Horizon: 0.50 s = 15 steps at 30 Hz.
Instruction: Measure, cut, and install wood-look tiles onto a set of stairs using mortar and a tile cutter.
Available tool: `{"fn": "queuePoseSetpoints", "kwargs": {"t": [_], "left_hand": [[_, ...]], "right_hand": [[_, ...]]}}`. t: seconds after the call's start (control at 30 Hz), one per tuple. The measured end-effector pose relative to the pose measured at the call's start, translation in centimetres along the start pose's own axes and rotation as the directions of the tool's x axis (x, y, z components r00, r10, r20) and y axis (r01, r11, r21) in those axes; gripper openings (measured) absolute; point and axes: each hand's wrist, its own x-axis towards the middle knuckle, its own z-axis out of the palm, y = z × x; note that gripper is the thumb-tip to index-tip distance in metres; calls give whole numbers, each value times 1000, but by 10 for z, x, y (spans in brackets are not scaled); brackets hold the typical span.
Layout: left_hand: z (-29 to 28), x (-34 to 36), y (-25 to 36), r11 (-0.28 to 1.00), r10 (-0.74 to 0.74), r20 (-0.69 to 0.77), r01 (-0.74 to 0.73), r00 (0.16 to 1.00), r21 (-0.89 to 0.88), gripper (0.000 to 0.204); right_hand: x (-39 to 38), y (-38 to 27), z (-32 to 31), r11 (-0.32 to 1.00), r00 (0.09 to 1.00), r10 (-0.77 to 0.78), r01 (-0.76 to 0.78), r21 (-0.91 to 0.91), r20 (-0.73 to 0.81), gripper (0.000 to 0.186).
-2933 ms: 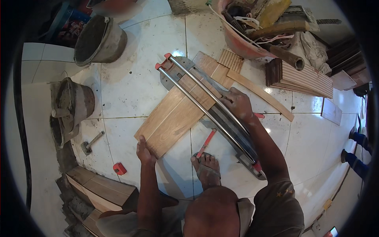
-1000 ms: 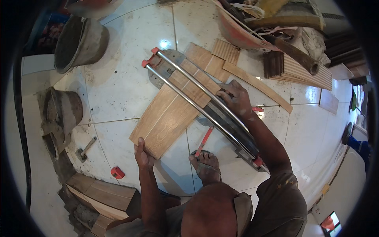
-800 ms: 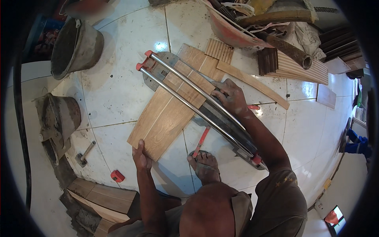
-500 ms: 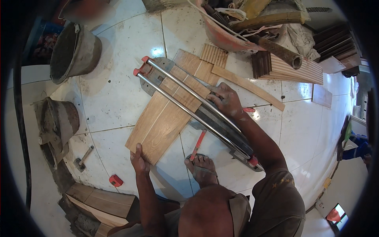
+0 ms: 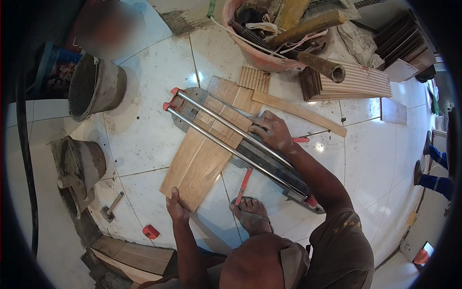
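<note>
Tile [image 5: 195, 166] lies across the cutter [image 5: 260, 155] beneath both rails [image 5: 211, 138], near end pinched by the left hand [image 5: 177, 208], right hand [image 5: 273, 130] curled at the upper rail, its grip unclear; uneven hand pressure could skew the piece.

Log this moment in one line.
left hand: gripping wood-look tile, near end | right hand: at tile cutter | tile: partly beneath cutter rails

dark brown short-sleeved shirt [image 5: 344, 255], yellow sleeve stars [image 5: 351, 224], strapped sandal [image 5: 260, 216]
</note>
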Motion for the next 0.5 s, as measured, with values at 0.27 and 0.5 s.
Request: {"fn": "queuePoseSetpoints", "kwargs": {"t": [0.27,0.5], "left_hand": [[0,2,2,999,-45,15,45,999,-8,69],[0,3,3,999,-32,30,32,999,-9,70]], "right_hand": [[1,-3,-5,1000,1000,-18,18,-9,23,28],[1,-2,-2,999,1000,-3,2,32,15,26]]}}
